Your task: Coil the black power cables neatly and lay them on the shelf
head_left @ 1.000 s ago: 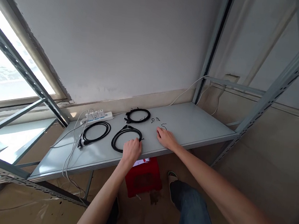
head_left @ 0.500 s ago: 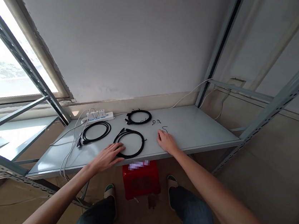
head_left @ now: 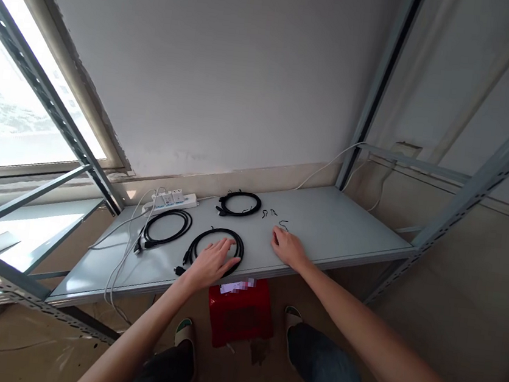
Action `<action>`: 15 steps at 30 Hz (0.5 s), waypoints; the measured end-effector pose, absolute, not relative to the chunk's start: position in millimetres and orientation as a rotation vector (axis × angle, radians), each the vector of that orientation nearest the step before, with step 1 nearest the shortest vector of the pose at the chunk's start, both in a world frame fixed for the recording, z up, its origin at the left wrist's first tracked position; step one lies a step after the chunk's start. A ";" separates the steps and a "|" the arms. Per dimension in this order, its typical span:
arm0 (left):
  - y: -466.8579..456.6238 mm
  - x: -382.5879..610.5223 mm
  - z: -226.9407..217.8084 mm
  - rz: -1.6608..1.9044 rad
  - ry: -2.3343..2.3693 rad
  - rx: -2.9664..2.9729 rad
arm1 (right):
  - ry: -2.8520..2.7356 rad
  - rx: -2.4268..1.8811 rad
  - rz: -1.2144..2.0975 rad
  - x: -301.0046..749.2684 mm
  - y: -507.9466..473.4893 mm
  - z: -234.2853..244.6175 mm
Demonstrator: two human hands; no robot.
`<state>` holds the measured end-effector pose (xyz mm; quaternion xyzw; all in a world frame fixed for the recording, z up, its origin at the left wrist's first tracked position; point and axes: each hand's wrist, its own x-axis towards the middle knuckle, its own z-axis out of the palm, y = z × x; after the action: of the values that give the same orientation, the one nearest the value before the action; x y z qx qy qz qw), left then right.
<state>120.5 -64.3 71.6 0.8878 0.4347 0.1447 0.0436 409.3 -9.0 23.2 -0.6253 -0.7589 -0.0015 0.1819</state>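
My left hand (head_left: 212,263) lies over the near edge of a coiled black cable (head_left: 196,243), fingers spread and open. Its palm covers part of the loop. The cable's plug (head_left: 179,271) points left near the shelf's front edge, and a short tie sticks up at the coil's far side. To the right, my right hand (head_left: 287,248) rests on the shelf with its fingers curled closed; whatever may be inside them is hidden. Just beyond those fingers lies a thin black twist tie (head_left: 283,223).
A second black cable coil (head_left: 260,202) lies toward the wall, a third cable coil (head_left: 189,223) to the left. Two more twist ties (head_left: 269,213) lie nearby. A white power strip (head_left: 175,200) with loose white cords sits at back left. Below stands a red stool (head_left: 239,321).
The near coil has turned counterclockwise, its plug end going from the far side to the near left. My left hand has moved right across it. My right hand stays in place.
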 end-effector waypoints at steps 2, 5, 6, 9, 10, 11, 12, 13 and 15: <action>-68.8 102.9 66.9 0.349 1.337 2.799 | -2.146 -1.761 -0.001 409.7 -8.4 22.6; -68.1 87.7 52.0 0.262 1.444 2.884 | -2.142 -1.760 0.001 409.8 -7.9 22.0; -65.2 88.1 47.0 0.241 1.470 2.906 | -2.141 -1.762 0.003 409.7 -7.8 21.9; -50.1 103.3 38.5 0.183 1.504 2.930 | -2.139 -1.774 0.004 409.1 -7.8 21.4; -44.4 110.5 38.6 0.174 1.512 2.919 | -2.136 -1.782 -0.001 409.1 -7.8 21.3; -39.3 117.1 39.9 0.170 1.516 2.902 | -2.133 -1.790 -0.005 409.2 -7.8 21.4; -35.1 122.0 41.8 0.173 1.517 2.883 | -2.130 -1.799 -0.007 409.6 -7.8 21.6; -32.1 124.8 43.6 0.182 1.512 2.865 | -2.124 -1.810 -0.009 410.1 -7.9 21.9; -29.5 123.0 44.5 0.197 1.466 2.853 | -2.097 -1.840 -0.019 411.4 -7.8 22.5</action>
<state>123.0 -29.5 44.5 0.8871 0.4560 0.0612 -0.0361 411.4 -7.8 22.5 -0.6493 -0.7401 -0.0069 0.1748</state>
